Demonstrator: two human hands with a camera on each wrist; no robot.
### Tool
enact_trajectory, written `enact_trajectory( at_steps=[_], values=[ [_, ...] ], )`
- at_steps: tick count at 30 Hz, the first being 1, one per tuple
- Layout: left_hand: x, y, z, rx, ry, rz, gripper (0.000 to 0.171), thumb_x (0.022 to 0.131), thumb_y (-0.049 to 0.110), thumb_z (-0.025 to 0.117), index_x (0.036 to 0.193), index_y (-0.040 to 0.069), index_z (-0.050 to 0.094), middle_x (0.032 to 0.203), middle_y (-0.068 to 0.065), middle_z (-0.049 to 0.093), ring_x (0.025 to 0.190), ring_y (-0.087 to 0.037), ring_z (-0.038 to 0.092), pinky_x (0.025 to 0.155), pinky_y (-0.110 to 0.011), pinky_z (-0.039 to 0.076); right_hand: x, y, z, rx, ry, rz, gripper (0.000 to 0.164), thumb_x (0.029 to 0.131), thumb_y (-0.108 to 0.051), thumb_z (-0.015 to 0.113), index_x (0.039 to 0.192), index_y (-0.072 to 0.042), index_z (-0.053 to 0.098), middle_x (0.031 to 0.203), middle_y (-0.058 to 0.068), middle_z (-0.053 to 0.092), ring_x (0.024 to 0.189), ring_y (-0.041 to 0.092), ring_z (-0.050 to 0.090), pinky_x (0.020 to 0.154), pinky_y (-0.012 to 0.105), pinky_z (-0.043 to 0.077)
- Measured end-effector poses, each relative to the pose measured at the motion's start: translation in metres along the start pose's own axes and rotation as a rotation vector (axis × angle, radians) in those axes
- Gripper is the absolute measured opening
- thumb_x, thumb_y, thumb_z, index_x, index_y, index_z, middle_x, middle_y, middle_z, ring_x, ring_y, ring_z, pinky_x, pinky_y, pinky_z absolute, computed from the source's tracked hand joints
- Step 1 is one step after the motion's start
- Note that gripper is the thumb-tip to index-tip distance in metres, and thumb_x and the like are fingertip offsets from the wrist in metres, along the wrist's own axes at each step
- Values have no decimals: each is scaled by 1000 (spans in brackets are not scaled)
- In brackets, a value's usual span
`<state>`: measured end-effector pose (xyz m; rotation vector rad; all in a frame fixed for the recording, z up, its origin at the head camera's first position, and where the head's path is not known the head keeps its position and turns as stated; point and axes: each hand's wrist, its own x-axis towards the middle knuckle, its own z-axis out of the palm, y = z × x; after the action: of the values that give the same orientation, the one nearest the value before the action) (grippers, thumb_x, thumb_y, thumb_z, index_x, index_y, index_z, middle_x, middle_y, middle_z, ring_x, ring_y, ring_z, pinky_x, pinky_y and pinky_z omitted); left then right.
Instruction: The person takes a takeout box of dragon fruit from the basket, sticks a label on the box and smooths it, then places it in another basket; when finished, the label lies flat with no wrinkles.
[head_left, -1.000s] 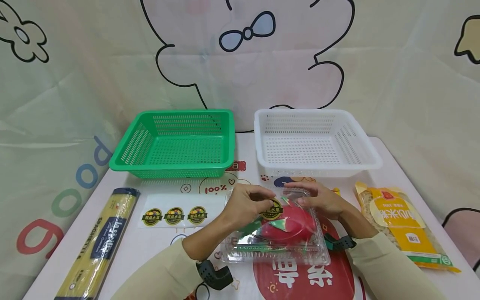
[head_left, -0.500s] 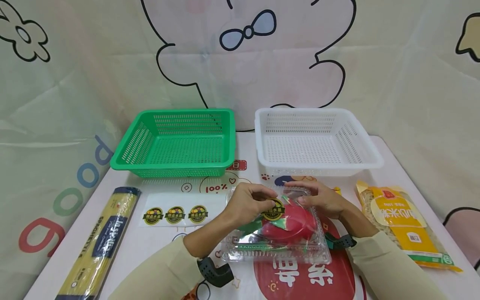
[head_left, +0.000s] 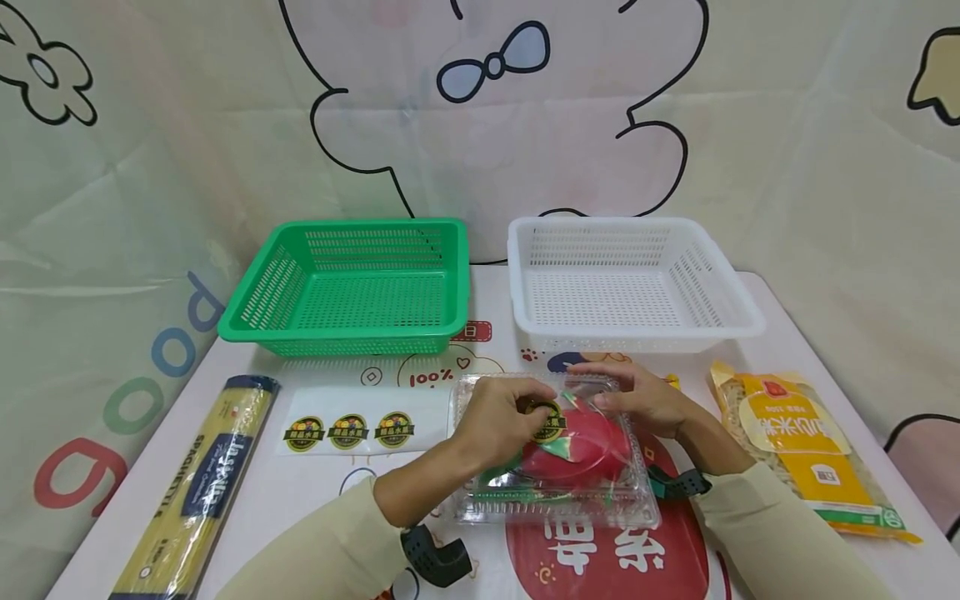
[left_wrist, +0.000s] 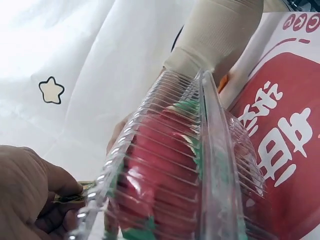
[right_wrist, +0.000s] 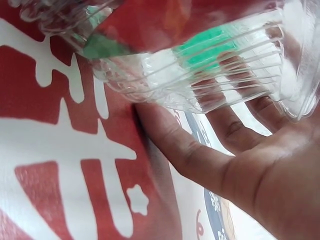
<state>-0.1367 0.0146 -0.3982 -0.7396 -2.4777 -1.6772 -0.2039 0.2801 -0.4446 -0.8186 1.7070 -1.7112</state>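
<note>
A clear plastic clamshell box [head_left: 555, 508] lies on the table with a red, green-tipped dragon fruit [head_left: 581, 454] inside. My left hand [head_left: 502, 421] is over the lid's left part and pinches the edge of a round black-and-gold sticker [head_left: 553, 423]. In the left wrist view, that sticker [left_wrist: 72, 198] shows between thumb and fingers, beside the ribbed box wall. My right hand [head_left: 645, 400] holds the box at its back right corner. The right wrist view shows one finger [right_wrist: 170, 132] at the box's lower edge and others behind the clear plastic.
A white backing strip [head_left: 442, 408] with three more stickers lies left of the box. Further left is a spaghetti pack [head_left: 202, 483]; a yellow bag of pasta [head_left: 810, 454] lies at the right. A green basket [head_left: 345, 335] and a white basket [head_left: 637, 333] stand at the back.
My left hand has turned and shifted slightly right, its fingers now covering more of the sticker's left side. The right hand and the box have stayed put.
</note>
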Motion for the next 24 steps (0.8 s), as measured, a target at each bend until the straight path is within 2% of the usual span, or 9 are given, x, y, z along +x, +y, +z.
enact_trajectory(
  at_steps=[5,11,13,18,24],
  values=[
    [-2,1,2,143,-21,90,14,84,0,71,98,1,75,94,-5,72,85,-6,63,73,-18,50,-1,-1,1,-19,18,-2,51,94,-5,57,143,-6,44,139,27,37,120,33,49,85,51,49],
    [-5,4,4,367,-23,172,18,87,7,70,104,4,74,100,-4,71,93,-11,65,81,-23,50,-1,-2,1,-53,49,17,53,92,-7,60,143,-8,46,139,24,37,119,32,50,84,51,50],
    [-5,5,4,402,-15,185,19,86,8,70,105,5,74,100,-3,71,91,-12,64,79,-23,50,-1,-2,1,-54,47,14,53,92,-7,60,143,-8,46,139,25,36,119,33,49,83,52,50],
    [-5,2,2,426,11,159,23,83,13,75,105,8,75,96,-1,72,82,-14,53,67,-24,44,0,-3,2,-44,28,-3,53,92,-6,59,143,-7,45,139,27,32,120,35,47,84,52,49],
    [-6,0,1,472,30,157,24,82,18,76,105,11,76,96,1,72,95,-21,57,80,-41,46,-1,-2,3,-24,23,-5,54,91,-3,59,144,-7,45,139,28,32,119,40,48,82,56,48]
  ],
)
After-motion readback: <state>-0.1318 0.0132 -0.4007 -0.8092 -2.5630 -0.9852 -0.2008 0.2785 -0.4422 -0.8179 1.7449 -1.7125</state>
